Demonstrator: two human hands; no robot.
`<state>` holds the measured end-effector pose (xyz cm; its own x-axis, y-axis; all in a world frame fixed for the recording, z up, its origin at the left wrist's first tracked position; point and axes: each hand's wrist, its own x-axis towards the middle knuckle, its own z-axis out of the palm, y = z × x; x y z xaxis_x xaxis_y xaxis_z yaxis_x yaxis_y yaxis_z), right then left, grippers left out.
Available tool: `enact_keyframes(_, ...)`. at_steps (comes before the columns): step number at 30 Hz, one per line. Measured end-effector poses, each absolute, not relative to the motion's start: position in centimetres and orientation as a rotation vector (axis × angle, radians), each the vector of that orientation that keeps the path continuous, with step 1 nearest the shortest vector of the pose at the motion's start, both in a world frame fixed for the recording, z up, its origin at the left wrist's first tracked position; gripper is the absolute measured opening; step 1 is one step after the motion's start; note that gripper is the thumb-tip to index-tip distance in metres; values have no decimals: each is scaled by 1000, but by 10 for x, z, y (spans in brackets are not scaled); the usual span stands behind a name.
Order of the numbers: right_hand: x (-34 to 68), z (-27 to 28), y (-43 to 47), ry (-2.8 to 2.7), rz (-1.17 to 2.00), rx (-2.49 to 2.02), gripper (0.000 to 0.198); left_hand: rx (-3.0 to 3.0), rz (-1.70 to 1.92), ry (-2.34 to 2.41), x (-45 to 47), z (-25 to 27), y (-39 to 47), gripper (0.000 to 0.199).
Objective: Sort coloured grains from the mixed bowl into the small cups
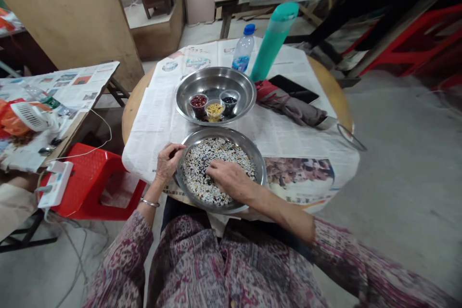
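Note:
A shallow metal basin (262, 173) stands at the near edge of the round table, with a layer of mixed white, black, yellow and dark red grains (205, 154) in it. My right hand (231, 180) reaches into this basin from the right, its fingertips pinched together among the grains; what they hold is too small to tell. At the left rim, my left hand (168, 161) is closed, with curled fingers touching the edge. Just behind, a second metal basin (216, 73) contains three clear cups: dark red beans (198, 101), yellow grains (214, 109) and black beans (229, 100).
Newspaper (144, 120) covers the table. Behind the basins stand a water bottle (243, 50) and a tall green bottle (276, 38); a folded umbrella (288, 103) and a dark tablet (294, 89) lie right. A red stool (86, 197) with a power strip (56, 185) is left.

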<state>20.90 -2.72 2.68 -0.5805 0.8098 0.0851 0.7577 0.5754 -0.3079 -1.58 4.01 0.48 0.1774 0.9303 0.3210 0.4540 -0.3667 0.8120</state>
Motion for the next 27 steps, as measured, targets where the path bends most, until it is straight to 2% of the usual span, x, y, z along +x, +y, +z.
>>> enact_keyframes(2,227,27,-26,-2513,283,-1474,26,1962,1143,1335,-16,8,41,14)
enact_keyframes(5,252,31,-28,-2406,171,-1653,20,2226,1142,1379,-17,23,37,13)
enact_keyframes(7,260,34,-33,-2362,145,-1718,22,2477,954,1314,-16,37,29,19)
enact_keyframes(10,257,36,-39,-2370,220,-1776,41,2648,440,1172,-9,52,5,58)
enact_keyframes(12,248,34,-40,-2377,321,-1776,42,2623,199,1196,1,52,-13,81)
enact_keyframes(13,243,33,-40,-2362,369,-1767,39,2595,140,1220,7,49,-20,83)
enact_keyframes(15,232,28,-35,-2302,444,-1736,31,2535,162,1231,21,38,-29,75)
enact_keyframes(21,216,26,-5,-2069,667,-1690,16,2265,434,1362,59,19,2,26)
enact_keyframes(23,220,31,1,-2015,696,-1688,18,2151,479,1372,64,25,13,20)
enact_keyframes(27,238,37,-11,-2005,690,-1597,21,2132,544,1213,61,43,8,21)
